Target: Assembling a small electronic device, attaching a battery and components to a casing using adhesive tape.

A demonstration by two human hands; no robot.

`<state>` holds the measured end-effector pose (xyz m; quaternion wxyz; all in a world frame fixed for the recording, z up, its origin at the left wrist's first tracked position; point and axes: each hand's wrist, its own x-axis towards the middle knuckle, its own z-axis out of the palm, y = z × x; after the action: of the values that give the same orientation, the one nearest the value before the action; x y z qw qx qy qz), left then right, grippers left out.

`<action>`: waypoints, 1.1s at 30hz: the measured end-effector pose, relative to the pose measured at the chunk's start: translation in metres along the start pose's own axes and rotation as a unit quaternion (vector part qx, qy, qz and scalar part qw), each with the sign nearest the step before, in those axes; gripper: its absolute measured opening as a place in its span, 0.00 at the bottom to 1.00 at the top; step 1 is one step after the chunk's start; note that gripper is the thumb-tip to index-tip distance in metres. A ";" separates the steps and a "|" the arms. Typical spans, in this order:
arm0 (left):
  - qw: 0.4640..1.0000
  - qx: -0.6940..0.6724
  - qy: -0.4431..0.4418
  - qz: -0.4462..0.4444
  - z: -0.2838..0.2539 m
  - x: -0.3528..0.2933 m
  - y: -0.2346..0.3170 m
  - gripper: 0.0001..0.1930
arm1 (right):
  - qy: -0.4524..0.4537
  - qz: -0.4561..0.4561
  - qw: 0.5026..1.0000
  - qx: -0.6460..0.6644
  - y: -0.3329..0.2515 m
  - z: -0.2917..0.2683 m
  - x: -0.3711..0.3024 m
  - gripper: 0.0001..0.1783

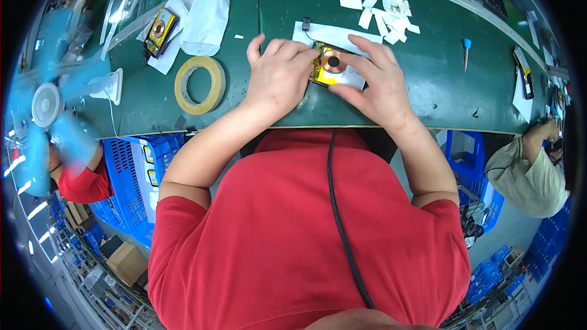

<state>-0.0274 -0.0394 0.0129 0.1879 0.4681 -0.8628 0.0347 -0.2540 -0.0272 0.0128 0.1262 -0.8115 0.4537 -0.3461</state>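
Red shirt (pixel 275 220), and beyond it, coil-bearing device (pixel 336 69) between both hands (pixel 279 79) (pixel 384 85).

Left grip (pixel 282 76) curled, right grip (pixel 380 82) splayed

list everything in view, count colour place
coil device: one, yellow, between hands
parts: two, yellow-black, bench ends
sheet: one, white, beyond device
tape roll: one, yellowish, left
bag: one, white, upper left
paper scraps: many, white, upper right
tool: one, blue, right
bench: one, green, front
fan: one, blue, far left
crates: several, blue, below bench
co-workers: two, red/beige shirts, sides
left hand: one, bare, device's left
right hand: one, bare, device's right
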 end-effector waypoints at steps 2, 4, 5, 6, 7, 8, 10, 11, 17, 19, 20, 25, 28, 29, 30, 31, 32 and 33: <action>0.989 -0.118 0.013 -0.090 -0.001 -0.008 -0.005 0.17 | -0.071 0.035 0.996 -0.052 -0.001 -0.012 -0.005 0.39; 0.989 -0.067 0.011 -0.130 -0.001 -0.010 -0.008 0.19 | -0.116 0.058 0.991 -0.031 0.006 -0.014 -0.010 0.45; 0.988 -0.042 0.006 -0.151 0.000 -0.009 -0.011 0.19 | -0.118 0.055 0.991 -0.033 0.005 -0.013 -0.012 0.45; 0.986 -0.051 -0.001 -0.158 0.001 -0.009 -0.013 0.17 | -0.118 0.061 0.991 -0.030 0.003 -0.012 -0.012 0.45; 0.986 -0.052 0.003 -0.161 0.003 -0.007 -0.015 0.17 | -0.117 0.065 0.991 -0.028 0.002 -0.012 -0.011 0.45; 0.985 -0.074 -0.007 -0.158 0.005 -0.006 -0.017 0.15 | -0.120 0.061 0.990 -0.030 0.003 -0.011 -0.010 0.45; 0.981 -0.111 -0.005 -0.160 0.006 -0.004 -0.017 0.08 | -0.118 0.069 0.990 -0.040 0.004 -0.010 -0.010 0.45; 0.980 -0.112 -0.002 -0.164 0.007 -0.003 -0.016 0.08 | -0.121 0.065 0.990 -0.041 0.004 -0.011 -0.009 0.45; 0.975 -0.157 0.045 -0.149 -0.002 -0.018 -0.009 0.08 | -0.113 0.033 0.992 -0.051 0.001 -0.017 -0.001 0.42; 0.987 -0.115 0.113 -0.021 -0.005 -0.027 -0.004 0.09 | -0.117 0.028 0.992 -0.048 0.000 -0.016 0.001 0.41; 0.990 -0.100 0.099 -0.004 -0.004 -0.033 0.000 0.11 | -0.119 0.022 0.992 -0.044 0.000 -0.015 0.002 0.40; 0.994 -0.072 0.081 0.012 0.003 -0.039 0.000 0.13 | -0.139 0.035 0.989 -0.046 0.000 -0.014 0.004 0.39; 0.996 -0.046 0.058 0.041 0.000 -0.034 -0.004 0.12 | -0.136 0.034 0.989 -0.051 0.000 -0.013 0.003 0.39; 0.996 -0.051 0.051 0.043 0.001 -0.033 -0.006 0.11 | -0.131 0.031 0.990 -0.052 0.000 -0.013 0.002 0.38; 0.996 -0.055 0.045 0.046 0.002 -0.032 -0.007 0.11 | -0.132 0.032 0.989 -0.053 -0.001 -0.014 0.001 0.38; 0.996 -0.081 0.022 0.030 0.002 -0.031 -0.011 0.09 | -0.132 0.032 0.989 -0.054 -0.001 -0.013 0.001 0.38; 0.996 -0.081 0.021 0.032 0.003 -0.030 -0.015 0.09 | -0.131 0.033 0.989 -0.055 -0.001 -0.013 0.001 0.38; 0.992 -0.124 0.013 0.011 0.004 -0.029 -0.020 0.08 | -0.130 0.034 0.989 -0.054 -0.001 -0.013 0.001 0.38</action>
<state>0.0023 -0.0283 -0.0039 0.2551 0.4312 -0.8630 -0.0645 -0.2619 -0.0260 0.0229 0.1519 -0.8392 0.4788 -0.2085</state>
